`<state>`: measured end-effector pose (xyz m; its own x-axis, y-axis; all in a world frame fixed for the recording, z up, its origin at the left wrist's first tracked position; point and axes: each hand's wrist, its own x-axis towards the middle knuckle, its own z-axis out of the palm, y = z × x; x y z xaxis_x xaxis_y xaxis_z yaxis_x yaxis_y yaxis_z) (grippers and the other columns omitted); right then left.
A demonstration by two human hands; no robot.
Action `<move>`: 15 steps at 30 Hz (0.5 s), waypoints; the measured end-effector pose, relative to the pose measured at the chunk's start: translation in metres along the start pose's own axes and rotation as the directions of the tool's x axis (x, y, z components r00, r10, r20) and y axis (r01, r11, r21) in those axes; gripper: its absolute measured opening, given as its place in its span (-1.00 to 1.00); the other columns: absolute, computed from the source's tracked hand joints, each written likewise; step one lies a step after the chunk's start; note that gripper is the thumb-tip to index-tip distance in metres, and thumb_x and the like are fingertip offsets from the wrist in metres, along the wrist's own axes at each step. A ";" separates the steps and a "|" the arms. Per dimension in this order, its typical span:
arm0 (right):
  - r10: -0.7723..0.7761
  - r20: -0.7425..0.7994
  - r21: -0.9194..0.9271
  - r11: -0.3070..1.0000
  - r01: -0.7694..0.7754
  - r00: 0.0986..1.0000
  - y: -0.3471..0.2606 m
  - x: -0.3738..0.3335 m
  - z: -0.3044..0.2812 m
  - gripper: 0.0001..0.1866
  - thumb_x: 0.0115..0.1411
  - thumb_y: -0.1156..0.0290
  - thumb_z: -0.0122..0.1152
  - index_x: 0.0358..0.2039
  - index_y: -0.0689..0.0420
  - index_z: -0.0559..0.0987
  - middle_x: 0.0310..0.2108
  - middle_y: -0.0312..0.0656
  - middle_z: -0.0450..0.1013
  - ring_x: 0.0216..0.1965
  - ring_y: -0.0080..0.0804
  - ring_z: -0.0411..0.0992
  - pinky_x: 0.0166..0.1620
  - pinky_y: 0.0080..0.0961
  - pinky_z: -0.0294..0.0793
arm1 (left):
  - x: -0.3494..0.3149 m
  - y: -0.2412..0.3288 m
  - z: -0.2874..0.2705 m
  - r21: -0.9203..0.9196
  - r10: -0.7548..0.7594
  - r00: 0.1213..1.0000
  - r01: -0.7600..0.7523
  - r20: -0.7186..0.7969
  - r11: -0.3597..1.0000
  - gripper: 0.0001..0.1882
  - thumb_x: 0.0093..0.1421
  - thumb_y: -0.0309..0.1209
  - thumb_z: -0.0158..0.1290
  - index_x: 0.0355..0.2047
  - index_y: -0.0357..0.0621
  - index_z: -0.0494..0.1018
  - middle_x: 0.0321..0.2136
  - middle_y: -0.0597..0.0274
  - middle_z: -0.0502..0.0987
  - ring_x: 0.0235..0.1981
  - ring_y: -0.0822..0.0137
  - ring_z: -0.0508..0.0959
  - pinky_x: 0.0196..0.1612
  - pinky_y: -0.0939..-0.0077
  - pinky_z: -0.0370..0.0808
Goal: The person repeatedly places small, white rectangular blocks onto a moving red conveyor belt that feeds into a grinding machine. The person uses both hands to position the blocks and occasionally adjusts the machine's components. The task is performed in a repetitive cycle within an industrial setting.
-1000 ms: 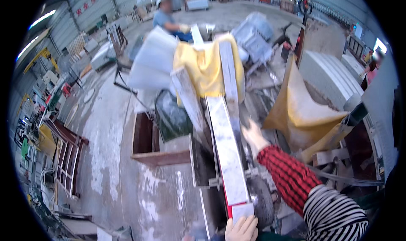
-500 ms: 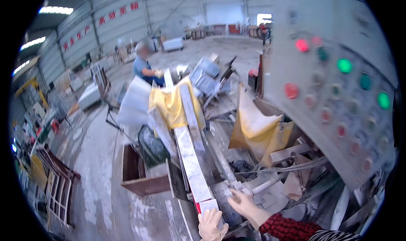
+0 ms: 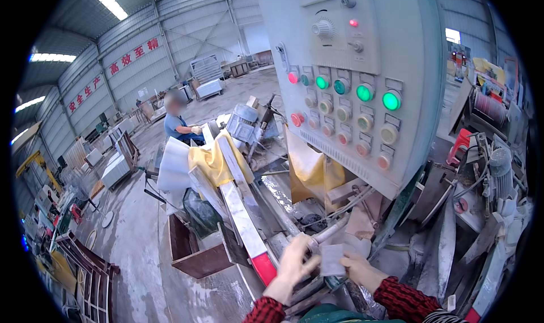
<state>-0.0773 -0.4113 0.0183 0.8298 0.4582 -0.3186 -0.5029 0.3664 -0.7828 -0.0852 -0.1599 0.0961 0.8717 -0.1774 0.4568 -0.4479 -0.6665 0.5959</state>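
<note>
A small grey-white square piece of stone (image 3: 332, 260) is held up near the lower middle, its flat face turned toward me. My right hand (image 3: 362, 271) grips it by the right edge, thumb and fingers closed on it. On its other side is my left hand (image 3: 293, 266), fingers apart and slightly bent, the tips close to the left edge; whether they touch it is unclear. Left of that hand, a red belt (image 3: 263, 268) shows at the near end of a narrow track. A long white marbled stone strip (image 3: 242, 215) lies along this track, running away under a yellow cloth (image 3: 212, 163).
A grey control cabinet (image 3: 351, 124) with lit buttons overhangs the right side. Stone offcuts and pipes (image 3: 334, 229) lie below it. A brown open box (image 3: 201, 260) stands left of the track. Across the machine, a co-worker in blue (image 3: 177, 124) holds a pale strip.
The small stone piece has left the belt's near end and is now in my right hand. My left hand has moved up and right. The view has turned right, showing more of the cabinet.
</note>
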 end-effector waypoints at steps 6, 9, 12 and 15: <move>-0.164 -0.238 0.074 0.980 0.186 0.957 -0.032 -0.147 -0.058 -0.49 0.27 0.47 0.15 0.21 0.37 0.40 0.10 -0.03 0.49 0.08 -0.20 0.52 0.16 -0.15 0.50 | -0.018 -0.087 -0.025 0.624 -0.315 0.923 0.382 -0.220 0.682 -0.25 -0.08 -0.04 0.40 0.04 -0.12 0.37 -0.05 0.08 0.41 0.07 0.04 0.39 0.17 0.19 0.31; -0.324 -0.449 -0.022 0.936 0.352 0.833 -0.029 -0.220 -0.083 -0.40 0.14 0.52 0.09 0.23 0.39 0.36 0.11 -0.03 0.47 0.12 -0.20 0.49 0.22 -0.25 0.44 | -0.050 -0.106 -0.014 0.713 -0.288 0.947 0.301 -0.144 0.633 -0.12 -0.11 0.05 0.41 0.10 -0.17 0.33 0.17 0.00 0.36 0.24 0.00 0.32 0.33 0.13 0.20; -0.494 -0.604 -0.101 0.826 0.555 0.625 -0.017 -0.288 -0.111 -0.32 0.05 0.52 0.03 0.26 0.31 0.31 0.14 -0.09 0.43 0.18 -0.24 0.44 0.24 -0.26 0.42 | -0.047 -0.102 -0.006 0.723 -0.340 0.930 0.331 -0.141 0.607 -0.06 -0.11 0.08 0.41 0.15 -0.20 0.30 0.19 0.01 0.34 0.26 0.00 0.30 0.36 0.11 0.16; -0.486 -0.758 -0.249 0.832 0.496 0.434 -0.029 -0.341 -0.091 -0.38 0.21 0.48 0.07 0.31 0.26 0.27 0.20 -0.10 0.37 0.20 -0.23 0.37 0.23 -0.26 0.37 | -0.050 -0.101 -0.007 0.710 -0.376 0.917 0.355 -0.136 0.608 -0.03 -0.12 0.08 0.41 0.18 -0.20 0.28 0.21 0.00 0.32 0.28 0.00 0.27 0.38 0.10 0.14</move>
<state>-0.3232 -0.6520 0.1010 0.7884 -0.5931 -0.1629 0.0536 0.3302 -0.9424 -0.0855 -0.0785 0.0180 0.9402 0.1866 0.2848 0.1782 -0.9824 0.0553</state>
